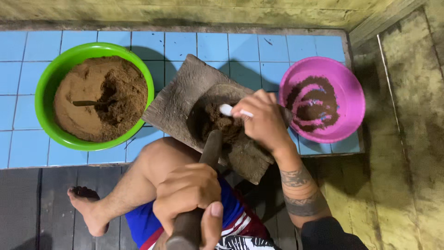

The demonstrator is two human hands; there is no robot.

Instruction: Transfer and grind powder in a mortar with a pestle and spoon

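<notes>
The left hand [187,196] is closed tight around a thick dark wooden stick [199,194]. The thumb points down along it. The far end of the stick rests in the hollow of a wooden board [178,99], right in some dark brown powder [217,121].

The right hand [261,121] is curled over the board. Its fingers pinch a small white spoon [227,109], and the spoon's tip sits on the brown powder.

The board lies tilted, with one end on the blue tiled floor [231,46] and the other end over the person's bare knee [162,157]. A bare foot [88,208] rests on dark wooden planks [27,208] beside the tiles.

To the left of the board stands a green bowl [46,83] full of light brown powder, with a dark spoon handle [85,103] lying in it. To the right stands a pink bowl [344,83] with smears of dark powder inside. Both bowls are on the blue tiles, near the board. Worn yellow-green walls [411,92] close in the tiles at the back and on the right.
</notes>
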